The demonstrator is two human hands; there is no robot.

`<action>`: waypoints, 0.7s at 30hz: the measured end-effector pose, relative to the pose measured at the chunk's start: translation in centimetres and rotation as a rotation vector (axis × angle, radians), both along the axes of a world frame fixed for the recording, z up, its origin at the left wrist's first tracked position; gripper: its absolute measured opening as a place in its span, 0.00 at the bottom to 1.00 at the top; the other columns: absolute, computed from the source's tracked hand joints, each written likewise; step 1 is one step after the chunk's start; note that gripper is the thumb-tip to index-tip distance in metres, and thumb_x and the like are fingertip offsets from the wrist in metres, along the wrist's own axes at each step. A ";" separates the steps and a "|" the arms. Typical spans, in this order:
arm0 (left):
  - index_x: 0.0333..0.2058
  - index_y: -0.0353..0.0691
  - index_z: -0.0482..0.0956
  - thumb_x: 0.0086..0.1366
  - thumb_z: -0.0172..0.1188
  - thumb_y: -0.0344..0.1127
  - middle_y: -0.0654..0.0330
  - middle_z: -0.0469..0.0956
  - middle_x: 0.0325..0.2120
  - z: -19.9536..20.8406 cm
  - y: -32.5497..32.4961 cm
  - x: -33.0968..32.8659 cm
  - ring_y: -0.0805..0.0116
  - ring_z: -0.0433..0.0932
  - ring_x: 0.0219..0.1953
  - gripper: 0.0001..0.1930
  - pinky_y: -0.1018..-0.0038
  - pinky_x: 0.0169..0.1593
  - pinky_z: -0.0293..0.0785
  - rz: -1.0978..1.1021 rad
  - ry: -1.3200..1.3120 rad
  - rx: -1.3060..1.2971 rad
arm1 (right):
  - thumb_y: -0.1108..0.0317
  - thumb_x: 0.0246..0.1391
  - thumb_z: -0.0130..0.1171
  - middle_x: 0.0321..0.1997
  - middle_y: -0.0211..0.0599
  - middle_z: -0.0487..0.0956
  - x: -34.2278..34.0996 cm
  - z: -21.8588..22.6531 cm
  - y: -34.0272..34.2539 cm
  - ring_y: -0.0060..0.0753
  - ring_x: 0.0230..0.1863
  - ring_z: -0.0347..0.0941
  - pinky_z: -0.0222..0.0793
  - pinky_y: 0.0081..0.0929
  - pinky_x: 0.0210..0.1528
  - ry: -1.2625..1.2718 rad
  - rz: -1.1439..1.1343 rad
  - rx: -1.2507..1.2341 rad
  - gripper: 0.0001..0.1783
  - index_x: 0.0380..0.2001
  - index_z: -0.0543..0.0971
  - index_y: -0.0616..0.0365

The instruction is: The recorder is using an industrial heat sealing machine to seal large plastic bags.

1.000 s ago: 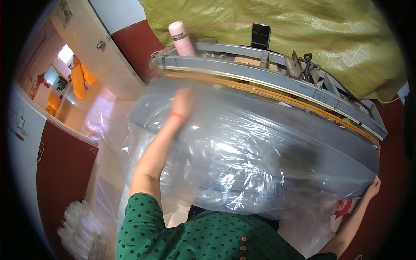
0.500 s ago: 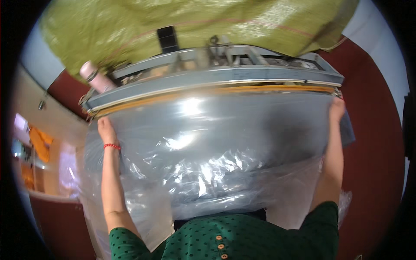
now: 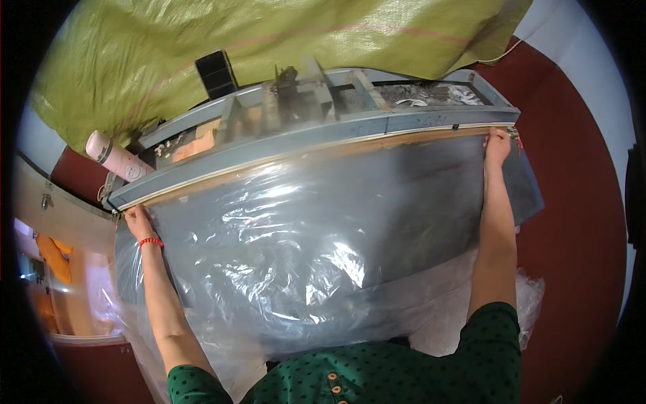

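Observation:
A clear plastic sheet (image 3: 289,262) lies wrinkled and shiny over a grey work surface, its near part spreading toward my body. My left hand (image 3: 139,223), with a red bead bracelet at the wrist, pinches the sheet's far left corner. At the far right corner my right hand (image 3: 498,146) pinches it with fingers closed. Between the hands the far edge is stretched along an orange-brown strip (image 3: 397,140), which shows hazily through the plastic. Just beyond runs a long grey metal bar (image 3: 303,138) with a pale lower edge.
Behind the bar, a metal frame holds dusty odds and ends. A pink bottle (image 3: 120,156) leans at its left end, and a black phone-like slab (image 3: 216,74) stands against a yellow-green woven cover (image 3: 269,34). Dark red floor (image 3: 579,222) lies to the right.
Both hands have moved forward, closer to the metal bar, drawing the sheet's far edge over the orange strip. My view has shifted and tilted slightly.

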State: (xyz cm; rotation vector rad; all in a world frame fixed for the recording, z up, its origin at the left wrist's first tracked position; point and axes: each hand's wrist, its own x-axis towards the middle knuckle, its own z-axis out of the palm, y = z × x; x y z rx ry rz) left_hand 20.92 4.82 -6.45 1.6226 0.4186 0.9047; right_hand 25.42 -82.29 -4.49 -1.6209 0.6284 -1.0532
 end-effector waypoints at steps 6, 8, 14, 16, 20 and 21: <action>0.20 0.43 0.68 0.57 0.49 0.33 0.67 0.68 0.20 1.5 -2.9 0.1 0.78 0.66 0.21 0.07 0.79 0.23 0.68 0.053 -0.090 -0.205 | 0.70 0.51 0.44 0.20 0.32 0.70 -1.0 1.0 -0.4 0.18 0.16 0.65 0.61 0.15 0.16 -0.244 0.057 0.240 0.03 0.29 0.67 0.57; 0.23 0.42 0.69 0.57 0.49 0.32 0.67 0.68 0.21 1.5 -3.1 0.2 0.77 0.67 0.23 0.05 0.79 0.25 0.68 0.001 -0.074 -0.242 | 0.71 0.51 0.44 0.27 0.36 0.72 -1.5 1.0 -1.7 0.23 0.24 0.69 0.66 0.20 0.26 -0.099 0.227 0.192 0.05 0.31 0.68 0.60; 0.30 0.39 0.68 0.56 0.47 0.27 0.66 0.68 0.23 5.7 -3.1 -6.0 0.77 0.68 0.27 0.03 0.82 0.34 0.63 -0.402 0.096 0.089 | 0.70 0.49 0.50 0.37 0.38 0.72 -3.0 8.3 18.9 0.36 0.41 0.66 0.60 0.29 0.45 -0.240 0.071 -0.653 0.10 0.36 0.70 0.61; 0.29 0.41 0.67 0.54 0.48 0.25 0.70 0.66 0.23 7.7 -4.9 -8.3 0.82 0.64 0.25 0.04 0.85 0.31 0.61 -0.395 0.035 0.164 | 0.71 0.46 0.53 0.37 0.39 0.71 -5.2 10.3 28.3 0.37 0.42 0.65 0.59 0.29 0.46 -0.189 0.407 -0.735 0.09 0.33 0.71 0.60; 0.31 0.41 0.66 0.56 0.48 0.25 0.69 0.66 0.26 10.5 -4.4 -14.0 0.82 0.64 0.30 0.04 0.86 0.35 0.60 -0.381 -0.150 0.064 | 0.57 0.38 0.61 0.46 0.41 0.68 -8.8 10.5 42.1 0.43 0.49 0.61 0.55 0.38 0.49 -0.186 0.804 -1.107 0.27 0.41 0.68 0.59; 0.31 0.41 0.66 0.56 0.48 0.24 0.69 0.66 0.27 10.5 -3.8 -14.7 0.82 0.64 0.32 0.04 0.85 0.38 0.61 -0.332 -0.143 0.112 | 0.55 0.37 0.61 0.45 0.40 0.69 -9.5 10.6 43.9 0.43 0.48 0.61 0.54 0.37 0.49 -0.175 0.887 -1.058 0.27 0.41 0.69 0.59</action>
